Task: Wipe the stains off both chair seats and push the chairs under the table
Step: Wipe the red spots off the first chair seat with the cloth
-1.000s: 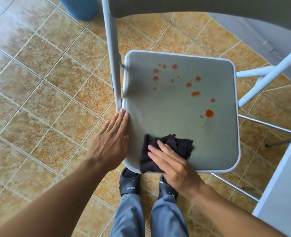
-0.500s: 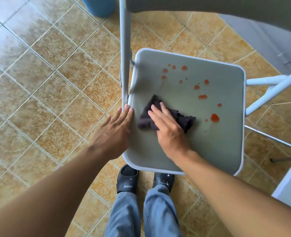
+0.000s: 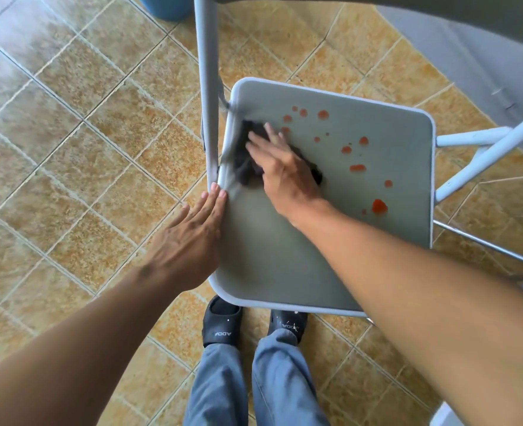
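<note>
**Desk:** What's on your feed?

**Me:** Mostly tiled floor (image 3: 69,133). A grey folding chair (image 3: 206,87) stands on it, right in front of the person's feet. I'm looking straight down on the seat (image 3: 284,256).

**Desk:** Hands?

**Me:** Both are at the seat. The left hand (image 3: 189,238) lies along its left rim, with the fingers (image 3: 214,198) straight and close together. Their tips are near the foot of the upright tube, and they grip nothing. The right hand (image 3: 284,176) reaches across to the far left part of the seat. It's palm down on the cloth (image 3: 244,167), with its fingers (image 3: 255,141) spread flat and pressing rather than curled round it.

**Desk:** And the cloth itself?

**Me:** It's dark and bunched. It lies on the seat under that hand, just beside the left rim. It's a bit blurred on my feed.

**Desk:** Stains?

**Me:** I see orange-red stains (image 3: 378,206) scattered over the far and right part of the seat. The biggest is near the right rim, and the nearest ones are just beside the right fingertips. The near half of the seat looks plain grey.

**Desk:** Anything else?

**Me:** Dark slippers (image 3: 221,321) at the seat's near edge.
</note>
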Demonstrator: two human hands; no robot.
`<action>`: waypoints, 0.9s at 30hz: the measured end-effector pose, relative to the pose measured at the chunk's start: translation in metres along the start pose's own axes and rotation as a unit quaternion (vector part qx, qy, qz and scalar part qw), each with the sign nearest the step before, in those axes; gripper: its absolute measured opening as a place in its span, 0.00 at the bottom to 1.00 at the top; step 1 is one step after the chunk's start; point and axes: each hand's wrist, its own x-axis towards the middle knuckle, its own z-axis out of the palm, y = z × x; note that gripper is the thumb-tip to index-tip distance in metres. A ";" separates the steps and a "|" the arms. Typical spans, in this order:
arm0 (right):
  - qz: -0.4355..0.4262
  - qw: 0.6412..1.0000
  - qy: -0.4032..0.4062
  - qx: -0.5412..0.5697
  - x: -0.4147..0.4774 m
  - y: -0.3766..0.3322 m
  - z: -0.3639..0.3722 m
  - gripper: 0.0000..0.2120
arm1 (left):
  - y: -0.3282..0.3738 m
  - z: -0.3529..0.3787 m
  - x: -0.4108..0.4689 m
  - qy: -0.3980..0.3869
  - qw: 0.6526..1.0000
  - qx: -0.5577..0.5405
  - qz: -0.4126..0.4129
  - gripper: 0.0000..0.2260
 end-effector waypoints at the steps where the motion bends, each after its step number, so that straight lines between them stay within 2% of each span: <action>1: 0.020 1.000 0.002 -0.001 0.009 -0.002 0.001 0.20 | 0.000 -0.001 0.000 -0.003 1.000 0.002 0.002 0.26; 5: 0.013 1.000 0.020 0.017 -0.037 -0.022 0.007 0.21 | -0.001 -0.005 0.001 -0.006 1.000 0.013 0.005 0.26; 11: -0.097 0.991 -0.077 0.044 -0.175 -0.055 -0.003 0.20 | -0.001 -0.005 0.000 -0.011 1.000 0.002 0.002 0.27; 13: -0.147 0.984 -0.096 0.033 -0.178 -0.045 -0.011 0.20 | -0.003 -0.005 0.000 -0.013 1.000 0.000 0.005 0.27; 16: -0.185 0.980 -0.077 0.013 -0.135 -0.015 -0.013 0.18 | -0.004 -0.003 0.001 -0.007 1.000 -0.017 0.009 0.27; 22: -0.027 1.000 -0.004 -0.004 -0.009 0.020 -0.009 0.21 | 0.005 -0.003 0.001 -0.011 0.998 -0.059 0.004 0.33; 24: 0.003 1.000 0.017 0.004 -0.005 0.013 -0.005 0.23 | 0.004 -0.004 0.001 -0.006 0.999 -0.045 0.010 0.33; 27: 0.016 0.999 0.013 0.042 -0.049 -0.009 0.001 0.24 | 0.005 -0.006 0.002 0.015 1.000 -0.003 0.021 0.31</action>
